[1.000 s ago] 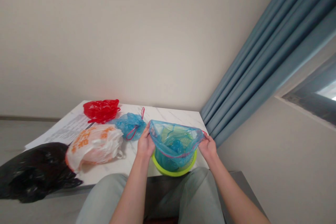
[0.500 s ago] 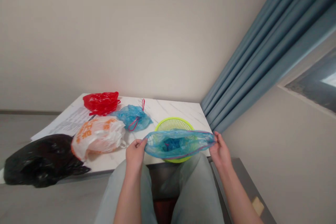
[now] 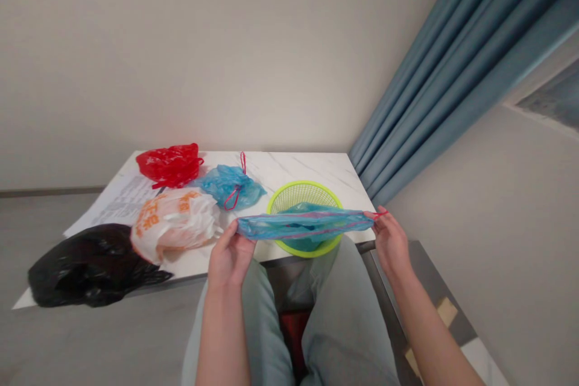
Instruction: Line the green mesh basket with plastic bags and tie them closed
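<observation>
A blue drawstring bag (image 3: 304, 225) with pink ties, lime-green basket (image 3: 304, 202).

On the white marble-patterned table (image 3: 307, 166) lie printed paper sheets (image 3: 124, 199), a red plastic bag (image 3: 169, 166), a blue drawstring bag (image 3: 228, 186), an orange-printed white bag (image 3: 174, 223) and a black plastic bag (image 3: 88, 265) toward the left, and a lime-green basket (image 3: 296, 196) right of centre

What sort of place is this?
Likely a room in a home: a blue curtain along the wall, a small marble-look table, and a blue bag held over a green basket.
</observation>
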The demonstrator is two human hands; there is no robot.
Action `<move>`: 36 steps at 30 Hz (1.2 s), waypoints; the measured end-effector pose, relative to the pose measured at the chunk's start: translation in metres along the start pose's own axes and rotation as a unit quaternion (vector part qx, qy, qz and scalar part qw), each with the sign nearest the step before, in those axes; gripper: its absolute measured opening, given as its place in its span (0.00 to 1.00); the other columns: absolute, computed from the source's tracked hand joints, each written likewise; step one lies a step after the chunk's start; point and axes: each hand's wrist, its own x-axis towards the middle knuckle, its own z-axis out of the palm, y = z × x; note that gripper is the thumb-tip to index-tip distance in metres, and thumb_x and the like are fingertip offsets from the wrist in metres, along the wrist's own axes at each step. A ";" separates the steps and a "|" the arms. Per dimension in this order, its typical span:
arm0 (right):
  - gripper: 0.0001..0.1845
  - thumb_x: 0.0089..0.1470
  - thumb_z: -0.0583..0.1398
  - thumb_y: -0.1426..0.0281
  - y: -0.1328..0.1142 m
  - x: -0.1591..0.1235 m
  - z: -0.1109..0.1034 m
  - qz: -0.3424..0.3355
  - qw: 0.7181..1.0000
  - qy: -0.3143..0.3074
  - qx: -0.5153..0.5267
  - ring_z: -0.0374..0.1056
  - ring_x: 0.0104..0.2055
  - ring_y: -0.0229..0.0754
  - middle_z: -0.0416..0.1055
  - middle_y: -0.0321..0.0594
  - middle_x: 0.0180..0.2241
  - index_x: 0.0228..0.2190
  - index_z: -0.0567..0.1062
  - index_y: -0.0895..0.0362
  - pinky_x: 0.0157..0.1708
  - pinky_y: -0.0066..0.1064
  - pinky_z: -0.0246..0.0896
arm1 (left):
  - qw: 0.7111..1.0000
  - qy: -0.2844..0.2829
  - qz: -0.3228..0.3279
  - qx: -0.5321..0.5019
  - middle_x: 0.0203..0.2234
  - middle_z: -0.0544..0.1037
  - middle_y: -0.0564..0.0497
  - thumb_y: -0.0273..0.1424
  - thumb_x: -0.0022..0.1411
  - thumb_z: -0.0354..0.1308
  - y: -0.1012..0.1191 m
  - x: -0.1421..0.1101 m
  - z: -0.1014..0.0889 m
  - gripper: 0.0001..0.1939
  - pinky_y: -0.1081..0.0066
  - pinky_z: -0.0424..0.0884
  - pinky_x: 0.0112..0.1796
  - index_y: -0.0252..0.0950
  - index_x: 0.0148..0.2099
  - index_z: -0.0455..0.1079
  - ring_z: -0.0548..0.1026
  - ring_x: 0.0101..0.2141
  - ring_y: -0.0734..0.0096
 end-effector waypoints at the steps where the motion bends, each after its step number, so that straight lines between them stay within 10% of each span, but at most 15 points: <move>1: 0.18 0.46 0.66 0.68 -0.005 0.001 -0.002 0.013 1.000 0.005 0.010 0.73 0.40 0.39 0.78 0.37 0.33 0.42 0.75 0.57 0.44 0.31 0.65 | 1.000 -0.001 0.010 0.003 0.34 0.81 0.50 0.27 0.50 0.67 0.000 0.001 0.000 0.10 0.71 0.76 0.42 0.35 0.37 0.77 0.78 0.36 0.71; 12: 0.12 0.47 0.61 0.81 -0.043 0.007 -0.024 0.114 0.959 -0.027 0.257 0.66 0.27 0.30 0.66 0.29 0.26 0.35 0.70 0.57 0.31 0.24 0.68 | 0.991 0.027 -0.077 0.109 0.24 0.77 0.51 0.28 0.48 0.69 -0.007 -0.002 0.008 0.08 0.78 0.72 0.27 0.30 0.29 0.75 0.73 0.24 0.77; 25: 0.23 0.42 0.69 0.70 -0.020 -0.014 -0.009 0.070 0.997 -0.027 0.031 0.74 0.26 0.40 0.78 0.41 0.32 0.42 0.71 0.57 0.26 0.30 0.69 | 0.993 0.013 -0.052 -0.101 0.35 0.81 0.50 0.27 0.59 0.62 -0.003 0.004 0.011 0.01 0.71 0.74 0.43 0.36 0.36 0.74 0.78 0.37 0.71; 36: 0.25 0.46 0.68 0.68 -0.010 -0.033 0.002 0.105 0.990 -0.084 0.040 0.76 0.31 0.45 0.79 0.42 0.36 0.46 0.69 0.53 0.32 0.35 0.71 | 0.998 -0.055 0.016 -0.022 0.42 0.79 0.51 0.34 0.51 0.70 0.001 -0.010 0.024 0.22 0.72 0.71 0.46 0.40 0.49 0.75 0.76 0.43 0.70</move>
